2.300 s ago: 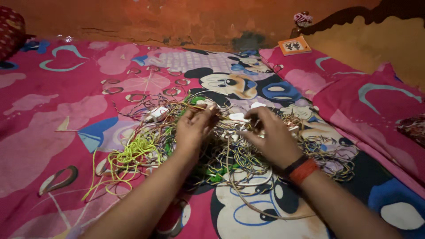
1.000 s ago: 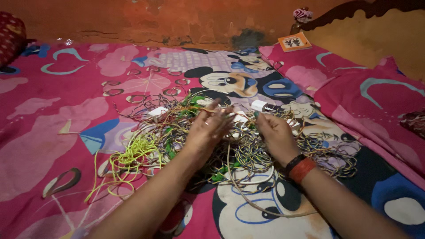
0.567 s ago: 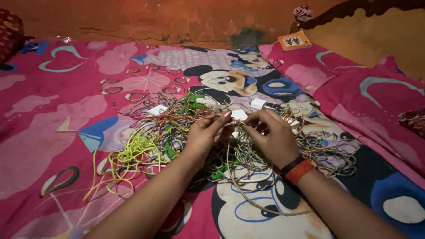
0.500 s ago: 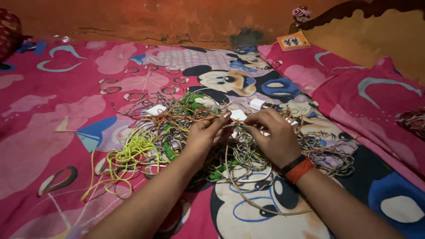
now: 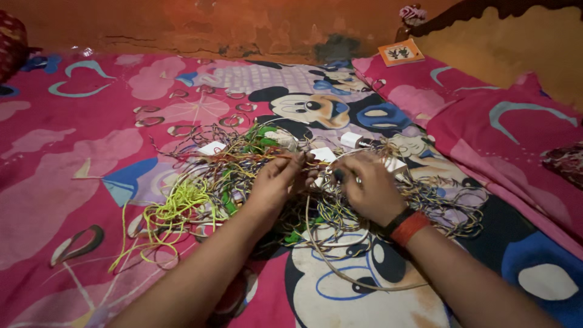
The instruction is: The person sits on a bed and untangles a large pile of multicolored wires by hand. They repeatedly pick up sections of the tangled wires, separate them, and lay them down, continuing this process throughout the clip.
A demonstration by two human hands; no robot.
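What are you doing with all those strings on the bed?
A person sits over a big tangled pile of coloured cords spread on a pink cartoon bedsheet. The left hand pinches a few orange and yellow strands near the middle of the pile, and the right hand grips strands just beside it, so both hands meet over the same knot. A bright yellow cord lies loose to the left, and small white plug-like blocks sit among the tangle.

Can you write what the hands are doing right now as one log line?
left hand: pinching wires | right hand: fingers curled in wire tangle | white adapters among wires | yellow cord to left | surface: cartoon bedsheet
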